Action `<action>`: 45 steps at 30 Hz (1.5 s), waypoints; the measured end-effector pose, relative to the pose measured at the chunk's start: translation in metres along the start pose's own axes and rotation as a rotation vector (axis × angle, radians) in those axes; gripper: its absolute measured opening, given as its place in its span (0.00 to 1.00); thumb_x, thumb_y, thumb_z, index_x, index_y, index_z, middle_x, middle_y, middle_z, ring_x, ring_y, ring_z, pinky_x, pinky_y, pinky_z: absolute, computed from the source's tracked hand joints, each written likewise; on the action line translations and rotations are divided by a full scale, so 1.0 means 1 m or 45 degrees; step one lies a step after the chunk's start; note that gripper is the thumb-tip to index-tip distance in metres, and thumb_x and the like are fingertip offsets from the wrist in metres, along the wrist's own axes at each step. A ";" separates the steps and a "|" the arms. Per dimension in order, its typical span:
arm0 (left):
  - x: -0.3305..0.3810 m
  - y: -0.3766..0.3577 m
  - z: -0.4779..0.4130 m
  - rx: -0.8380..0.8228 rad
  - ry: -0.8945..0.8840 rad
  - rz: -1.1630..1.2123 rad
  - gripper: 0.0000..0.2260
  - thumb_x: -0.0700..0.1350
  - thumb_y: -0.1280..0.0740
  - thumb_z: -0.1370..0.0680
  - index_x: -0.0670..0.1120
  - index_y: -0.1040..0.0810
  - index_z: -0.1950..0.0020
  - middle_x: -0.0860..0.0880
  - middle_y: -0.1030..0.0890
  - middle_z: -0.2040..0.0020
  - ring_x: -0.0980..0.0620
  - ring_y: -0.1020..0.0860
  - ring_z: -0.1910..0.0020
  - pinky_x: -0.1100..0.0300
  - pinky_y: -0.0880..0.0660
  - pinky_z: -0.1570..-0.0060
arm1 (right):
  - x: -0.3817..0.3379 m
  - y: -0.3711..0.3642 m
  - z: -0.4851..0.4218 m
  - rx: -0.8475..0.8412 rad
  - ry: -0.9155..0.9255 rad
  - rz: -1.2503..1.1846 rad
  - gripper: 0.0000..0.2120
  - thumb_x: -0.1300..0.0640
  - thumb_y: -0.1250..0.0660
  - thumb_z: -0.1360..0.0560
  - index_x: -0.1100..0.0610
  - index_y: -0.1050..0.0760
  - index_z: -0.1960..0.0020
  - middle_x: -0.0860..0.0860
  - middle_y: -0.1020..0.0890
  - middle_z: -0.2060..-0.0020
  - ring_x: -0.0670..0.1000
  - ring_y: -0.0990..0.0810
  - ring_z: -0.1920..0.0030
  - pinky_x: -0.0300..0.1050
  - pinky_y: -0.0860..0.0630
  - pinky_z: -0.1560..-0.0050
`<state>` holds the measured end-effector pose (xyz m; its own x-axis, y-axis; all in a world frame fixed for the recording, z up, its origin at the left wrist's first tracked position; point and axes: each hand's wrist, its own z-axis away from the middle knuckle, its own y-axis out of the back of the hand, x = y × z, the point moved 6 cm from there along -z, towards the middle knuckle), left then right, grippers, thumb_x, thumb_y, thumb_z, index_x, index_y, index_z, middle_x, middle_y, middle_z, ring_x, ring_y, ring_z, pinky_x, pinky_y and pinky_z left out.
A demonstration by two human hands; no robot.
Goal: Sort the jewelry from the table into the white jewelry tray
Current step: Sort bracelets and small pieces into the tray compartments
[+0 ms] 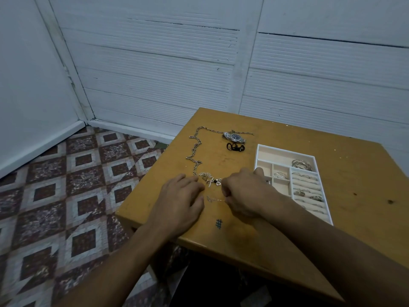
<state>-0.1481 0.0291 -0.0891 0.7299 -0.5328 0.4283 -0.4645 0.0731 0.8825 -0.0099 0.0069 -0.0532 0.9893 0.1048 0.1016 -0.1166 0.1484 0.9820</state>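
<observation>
A right hand pinches one end of a thin silver chain, likely light, limp and tangle-prone, the left hand flat, fingers relaxed, beside it.

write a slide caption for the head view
Right hand pinches a thin chain on the table, left hand resting beside it, tray at right

Right hand covers near-left corner of tray.

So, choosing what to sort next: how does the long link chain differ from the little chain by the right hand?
The long link chain has chunky links; the little chain is fine. The long one lies sprawled out; the little one is pinched by the right hand. Both are silvery.
</observation>
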 end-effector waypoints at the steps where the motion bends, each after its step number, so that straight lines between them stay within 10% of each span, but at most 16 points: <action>1: 0.000 -0.001 0.001 -0.002 -0.001 -0.011 0.16 0.53 0.40 0.20 0.54 0.27 0.33 0.54 0.32 0.27 0.51 0.41 0.25 0.52 0.46 0.27 | 0.002 0.000 0.001 -0.001 -0.007 0.003 0.06 0.56 0.40 0.21 0.51 0.26 0.46 0.51 0.21 0.48 0.55 0.29 0.42 0.57 0.37 0.39; 45: 0.042 0.015 -0.011 0.036 -0.066 0.191 0.13 0.47 0.37 0.21 0.51 0.24 0.37 0.54 0.24 0.36 0.56 0.31 0.34 0.59 0.35 0.35 | 0.016 -0.006 0.009 -0.077 -0.039 0.135 0.13 0.53 0.43 0.21 0.56 0.31 0.38 0.57 0.25 0.42 0.59 0.33 0.37 0.59 0.39 0.37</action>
<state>-0.1187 0.0169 -0.0555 0.6247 -0.5606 0.5436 -0.5808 0.1318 0.8033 0.0074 -0.0013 -0.0563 0.9732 0.0929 0.2103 -0.2250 0.1975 0.9541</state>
